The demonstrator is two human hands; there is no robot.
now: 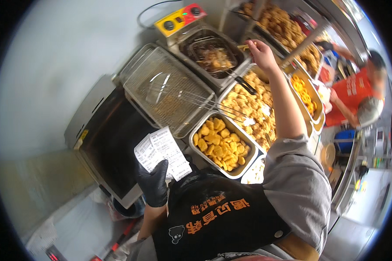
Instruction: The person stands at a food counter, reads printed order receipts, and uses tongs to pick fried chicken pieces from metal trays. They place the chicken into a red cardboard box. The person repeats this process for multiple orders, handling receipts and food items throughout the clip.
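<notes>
My left hand [154,182], in a black glove, grips printed paper slips [165,153] in front of my dark apron. My bare right hand [260,53] is stretched out beside the fryer, its fingers closed on a small yellow strip of food [243,47], perhaps a French fry. Left of that hand, a wire basket holds food in the bubbling oil of the countertop fryer [215,58]; its black handle [245,85] points towards the trays. Under my right forearm lies a large tray of fried pieces [248,104]. Nearer to me is a metal pan of nuggets [220,143].
A wire rack [170,88] covers a tray left of the fryer, with a dark glossy appliance surface [114,140] nearer. Fried rings [303,94] fill a pan at right; more fried pieces [281,26] lie beyond a metal post. A co-worker in a red apron [349,94] stands at right.
</notes>
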